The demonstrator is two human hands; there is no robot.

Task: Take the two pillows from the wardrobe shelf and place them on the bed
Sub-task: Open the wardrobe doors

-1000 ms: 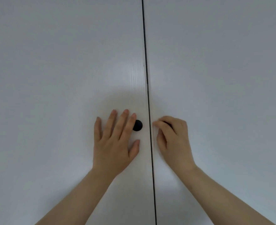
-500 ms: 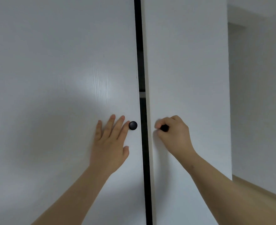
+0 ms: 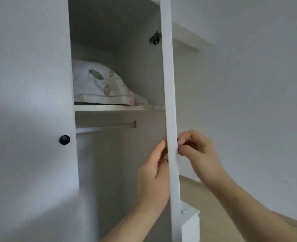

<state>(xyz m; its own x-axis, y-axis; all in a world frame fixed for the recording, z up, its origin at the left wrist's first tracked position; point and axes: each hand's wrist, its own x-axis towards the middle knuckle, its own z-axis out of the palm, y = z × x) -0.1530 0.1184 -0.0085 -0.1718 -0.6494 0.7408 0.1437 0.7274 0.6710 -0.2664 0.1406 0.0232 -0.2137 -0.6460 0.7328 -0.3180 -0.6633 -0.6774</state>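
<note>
Pillows [image 3: 100, 82] lie on the wardrobe shelf [image 3: 112, 107], in the upper compartment behind the gap between the two doors. The upper one is plump and white with a faded print of green leaves and pale flowers and a thin piped border along its front seam; under its right end a pink-tinged corner pokes out toward the side wall, but whether that belongs to a second pillow cannot be told. Their left part is hidden by the left door [image 3: 29, 102], which stands closed with its black knob [image 3: 64, 139] near the edge. Below the shelf a metal hanging rail [image 3: 105, 127] crosses the compartment. The right door [image 3: 170, 119] is swung out and seen nearly edge-on, with a dark hinge [image 3: 155, 39] near its top. The left hand [image 3: 153, 173] is on the inner side of that door, fingers curled against its edge. The right hand [image 3: 199, 154] is on the outer side, fingertips pinched closed around something small and dark that is mostly hidden.
</note>
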